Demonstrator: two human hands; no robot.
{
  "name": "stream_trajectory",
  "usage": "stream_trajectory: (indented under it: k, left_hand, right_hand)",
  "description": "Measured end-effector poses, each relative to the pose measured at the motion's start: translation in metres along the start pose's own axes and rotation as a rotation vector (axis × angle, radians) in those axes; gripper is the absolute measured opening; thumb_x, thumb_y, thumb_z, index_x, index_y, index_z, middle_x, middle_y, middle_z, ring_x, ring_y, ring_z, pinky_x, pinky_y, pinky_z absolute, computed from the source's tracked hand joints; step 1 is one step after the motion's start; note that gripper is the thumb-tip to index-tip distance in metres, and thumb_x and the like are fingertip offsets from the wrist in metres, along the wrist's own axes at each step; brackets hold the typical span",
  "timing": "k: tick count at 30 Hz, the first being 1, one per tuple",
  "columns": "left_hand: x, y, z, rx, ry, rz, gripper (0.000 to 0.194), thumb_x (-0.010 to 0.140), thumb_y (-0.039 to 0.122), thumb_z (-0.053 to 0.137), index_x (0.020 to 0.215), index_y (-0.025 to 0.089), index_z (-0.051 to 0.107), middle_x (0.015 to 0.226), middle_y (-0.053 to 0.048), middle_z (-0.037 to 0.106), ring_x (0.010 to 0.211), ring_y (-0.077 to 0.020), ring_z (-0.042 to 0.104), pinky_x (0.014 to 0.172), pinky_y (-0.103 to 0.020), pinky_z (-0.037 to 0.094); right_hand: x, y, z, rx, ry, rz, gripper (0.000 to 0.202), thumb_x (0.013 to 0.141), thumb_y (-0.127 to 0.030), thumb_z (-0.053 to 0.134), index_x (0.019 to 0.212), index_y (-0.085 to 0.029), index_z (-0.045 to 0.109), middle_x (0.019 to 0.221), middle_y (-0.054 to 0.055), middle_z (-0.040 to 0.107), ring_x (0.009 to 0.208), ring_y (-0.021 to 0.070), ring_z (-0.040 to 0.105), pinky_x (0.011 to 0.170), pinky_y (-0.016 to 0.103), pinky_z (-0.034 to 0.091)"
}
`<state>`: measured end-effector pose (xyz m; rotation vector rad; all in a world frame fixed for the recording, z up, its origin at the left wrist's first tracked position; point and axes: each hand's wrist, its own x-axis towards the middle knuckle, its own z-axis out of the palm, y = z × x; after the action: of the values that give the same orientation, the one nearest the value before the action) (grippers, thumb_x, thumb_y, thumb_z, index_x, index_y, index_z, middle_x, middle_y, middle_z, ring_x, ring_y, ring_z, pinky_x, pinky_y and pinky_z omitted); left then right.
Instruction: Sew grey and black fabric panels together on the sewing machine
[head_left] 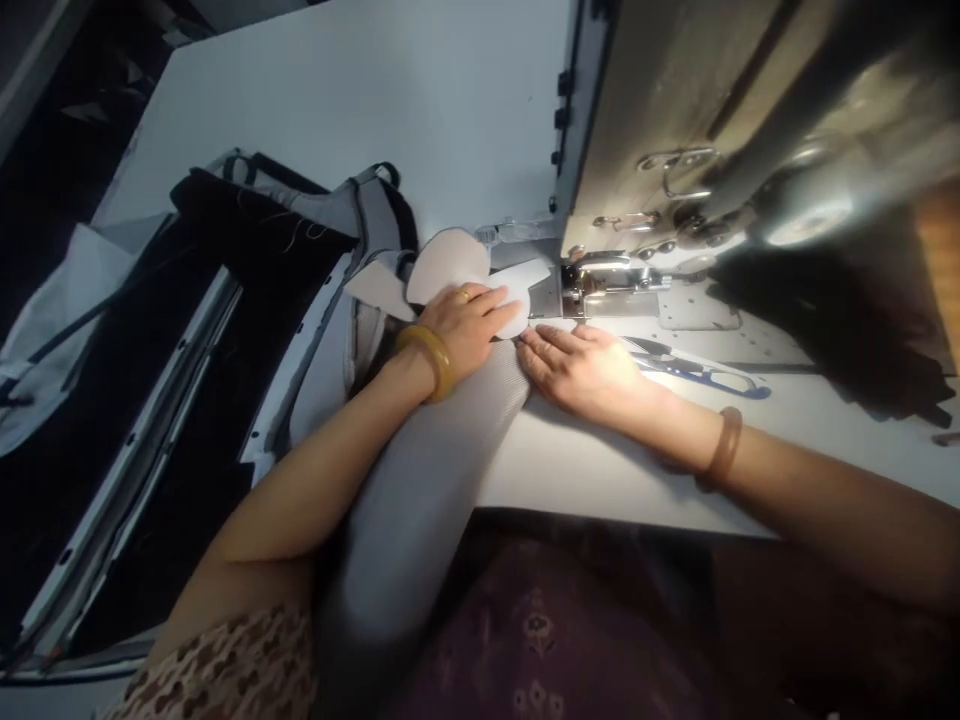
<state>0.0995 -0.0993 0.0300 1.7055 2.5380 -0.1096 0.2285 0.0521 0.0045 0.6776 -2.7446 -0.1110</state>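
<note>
Nearest, patterned sleeve (225,665). Beyond, left grip (459,330) flat on white pieces (450,262), fingers apart; right grip (577,370) at edge of grey mesh fabric (435,450), fingers together; neither clamped. Pieces on tabletop (337,110), left of sewing machine (660,110): apparently partway along, stitching, done or left, not discernible.

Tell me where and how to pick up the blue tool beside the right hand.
Probably best by the blue end of the tool, from above and the right. That end points away from the right hand; the other lies close to it. The tool lies flat on the table, so pinch across its narrow width.
</note>
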Motion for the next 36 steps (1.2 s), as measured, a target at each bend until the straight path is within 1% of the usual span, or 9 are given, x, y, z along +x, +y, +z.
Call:
stream_trajectory:
  k: [3,6,9,11,14,18,23,29,36]
  left_hand:
    - [0.015,0.008,0.000,-0.014,0.011,0.025,0.043,0.086,0.014,0.045,0.126,0.023,0.058,0.132,-0.005,0.056,0.117,-0.0246,0.051,0.098,-0.043,0.044]
    - [0.032,0.016,-0.003,-0.012,-0.040,0.042,0.041,0.088,0.011,0.042,0.123,0.022,0.059,0.133,-0.005,0.055,0.120,-0.0261,0.049,0.098,-0.044,0.044]
    - [0.040,0.024,-0.007,-0.023,-0.075,0.070,0.043,0.089,0.011,0.040,0.127,0.023,0.056,0.136,-0.004,0.053,0.122,-0.0265,0.048,0.097,-0.044,0.044]
    - [0.039,0.029,-0.008,-0.027,-0.072,0.095,0.044,0.091,0.012,0.037,0.131,0.024,0.052,0.137,-0.003,0.052,0.122,-0.0259,0.048,0.097,-0.044,0.044]
    - [0.035,0.034,-0.007,0.005,-0.056,0.128,0.044,0.092,0.013,0.035,0.132,0.023,0.051,0.138,-0.003,0.051,0.122,-0.0256,0.048,0.097,-0.043,0.044]
    - [0.032,0.033,-0.004,0.028,-0.017,0.136,0.042,0.092,0.015,0.038,0.131,0.024,0.053,0.136,-0.003,0.053,0.120,-0.0244,0.050,0.094,-0.040,0.044]
    - [0.034,0.031,-0.003,0.044,-0.021,0.137,0.041,0.091,0.016,0.041,0.130,0.025,0.053,0.137,-0.001,0.052,0.119,-0.0250,0.050,0.093,-0.040,0.045]
    - [0.031,0.034,0.000,0.098,0.041,0.172,0.039,0.094,0.018,0.037,0.128,0.023,0.053,0.132,-0.003,0.056,0.114,-0.0232,0.052,0.087,-0.038,0.045]
    - [0.033,0.033,0.000,0.085,0.021,0.160,0.039,0.094,0.017,0.037,0.129,0.024,0.052,0.132,-0.001,0.055,0.114,-0.0236,0.051,0.086,-0.038,0.044]
  right_hand:
    - [-0.011,0.011,0.000,-0.019,-0.001,0.000,0.031,0.095,-0.011,0.037,0.106,-0.006,0.065,0.115,0.015,0.066,0.097,0.0239,0.062,0.068,0.033,0.040]
    - [-0.022,0.018,-0.001,0.001,-0.021,0.061,0.033,0.096,-0.017,0.037,0.110,-0.006,0.064,0.114,0.015,0.066,0.099,0.0240,0.062,0.068,0.033,0.040]
    - [-0.031,0.019,-0.003,-0.006,-0.069,0.107,0.034,0.096,-0.022,0.038,0.113,-0.006,0.064,0.114,0.015,0.067,0.096,0.0226,0.063,0.068,0.032,0.039]
    - [-0.035,0.017,-0.004,-0.041,-0.052,0.098,0.033,0.096,-0.022,0.040,0.110,-0.008,0.066,0.111,0.013,0.068,0.094,0.0209,0.063,0.066,0.031,0.039]
    - [-0.038,0.014,-0.005,-0.075,0.022,0.069,0.029,0.095,-0.020,0.042,0.104,-0.010,0.068,0.106,0.010,0.070,0.094,0.0192,0.062,0.063,0.030,0.037]
    - [-0.038,0.013,-0.004,-0.079,0.091,0.063,0.027,0.094,-0.017,0.042,0.102,-0.008,0.067,0.105,0.012,0.070,0.093,0.0196,0.062,0.066,0.030,0.038]
    - [-0.038,0.013,-0.004,-0.086,0.086,0.051,0.027,0.094,-0.017,0.043,0.097,-0.008,0.068,0.105,0.013,0.070,0.090,0.0197,0.062,0.063,0.030,0.038]
    - [-0.038,0.012,-0.003,-0.117,0.224,0.028,0.020,0.089,-0.012,0.048,0.090,-0.007,0.068,0.095,0.011,0.072,0.087,0.0200,0.062,0.064,0.029,0.041]
    - [-0.038,0.013,-0.001,-0.085,0.156,0.016,0.025,0.091,-0.016,0.045,0.095,-0.006,0.067,0.098,0.014,0.071,0.088,0.0215,0.062,0.064,0.030,0.041]
